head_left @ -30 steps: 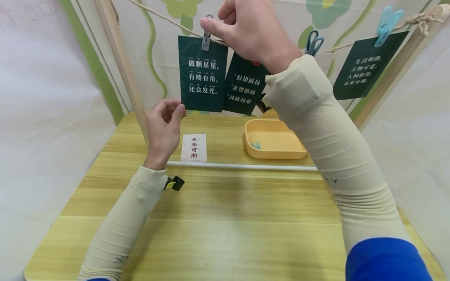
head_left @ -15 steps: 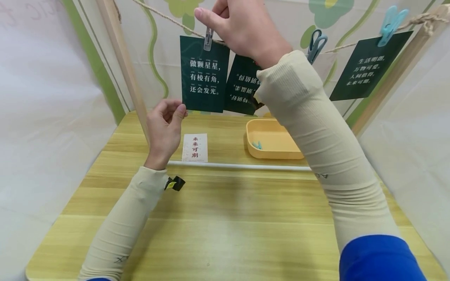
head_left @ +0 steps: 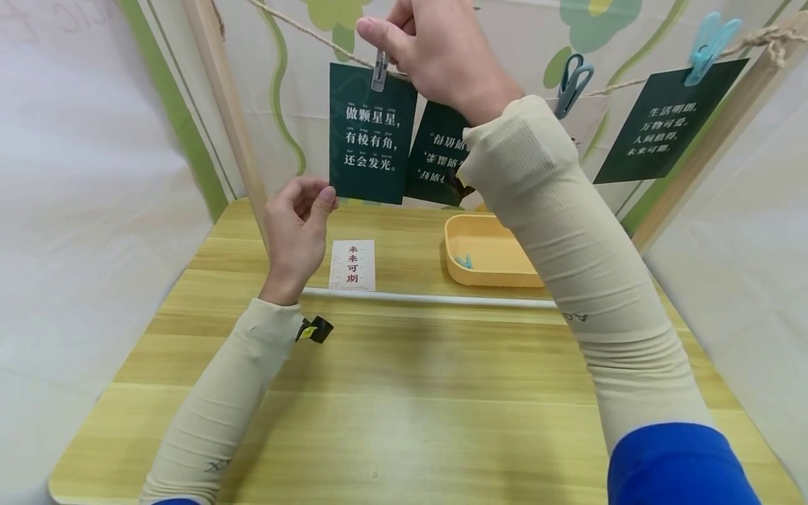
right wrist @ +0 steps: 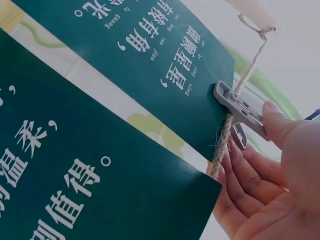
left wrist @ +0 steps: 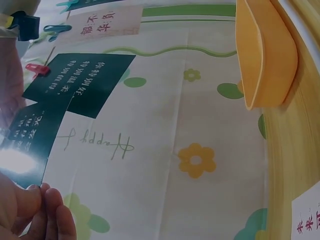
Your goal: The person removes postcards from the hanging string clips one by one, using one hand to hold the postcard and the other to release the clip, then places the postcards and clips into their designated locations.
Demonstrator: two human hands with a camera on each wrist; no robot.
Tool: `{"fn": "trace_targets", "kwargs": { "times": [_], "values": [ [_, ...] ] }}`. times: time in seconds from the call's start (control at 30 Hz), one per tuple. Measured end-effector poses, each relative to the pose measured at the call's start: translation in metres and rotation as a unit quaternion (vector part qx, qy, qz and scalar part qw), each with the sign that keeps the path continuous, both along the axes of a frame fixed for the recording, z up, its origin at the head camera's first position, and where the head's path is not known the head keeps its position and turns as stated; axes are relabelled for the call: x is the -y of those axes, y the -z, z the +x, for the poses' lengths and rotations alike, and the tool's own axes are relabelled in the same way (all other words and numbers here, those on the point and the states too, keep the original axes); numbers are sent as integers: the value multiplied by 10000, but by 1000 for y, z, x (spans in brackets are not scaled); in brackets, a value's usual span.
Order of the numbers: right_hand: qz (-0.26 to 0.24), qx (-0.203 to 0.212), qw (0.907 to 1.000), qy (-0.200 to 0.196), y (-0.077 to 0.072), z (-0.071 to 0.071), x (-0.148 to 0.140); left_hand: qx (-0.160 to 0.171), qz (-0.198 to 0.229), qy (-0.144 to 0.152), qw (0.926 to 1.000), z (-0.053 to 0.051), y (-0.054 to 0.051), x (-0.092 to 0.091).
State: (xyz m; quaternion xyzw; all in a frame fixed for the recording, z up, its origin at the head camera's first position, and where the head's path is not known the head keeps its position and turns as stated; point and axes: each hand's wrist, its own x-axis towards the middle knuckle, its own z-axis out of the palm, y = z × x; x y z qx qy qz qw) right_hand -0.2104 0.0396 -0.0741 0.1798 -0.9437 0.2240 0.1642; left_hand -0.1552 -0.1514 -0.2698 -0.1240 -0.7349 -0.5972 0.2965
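1. While likely steadying the green card point(head_left: 373, 133), the left hand point(head_left: 295, 228) is pinching its lower corner.
2. The right hand point(head_left: 445, 62) is pinching the gray clothespin point(head_left: 379, 73), apparently securing the card on the twine point(right wrist: 223, 142).

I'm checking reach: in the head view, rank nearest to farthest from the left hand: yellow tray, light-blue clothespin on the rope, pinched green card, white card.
1. Green card: pinched by the left hand.
2. White card: just right.
3. Yellow tray: farther right.
4. Light-blue clothespin: high, far right.
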Motion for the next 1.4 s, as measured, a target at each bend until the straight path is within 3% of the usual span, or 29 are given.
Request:
{"fn": "trace_targets", "kwargs": {
  "times": [0.3,0.77,1.2,1.4],
  "values": [
    [-190,122,9997,-13,0,2,2,76,-22,-37,10000,0,1,0],
    [-397,-336,9986,103,1,1,3,89,-49,-28,9999,-1,0,0],
    [-1039,-637,9925,-54,-3,-2,1,126,-67,-54,9999,0,-2,2],
    [-905,-768,9927,187,-7,-1,-2,138,-98,-44,9998,0,-4,2]
  ]
}}
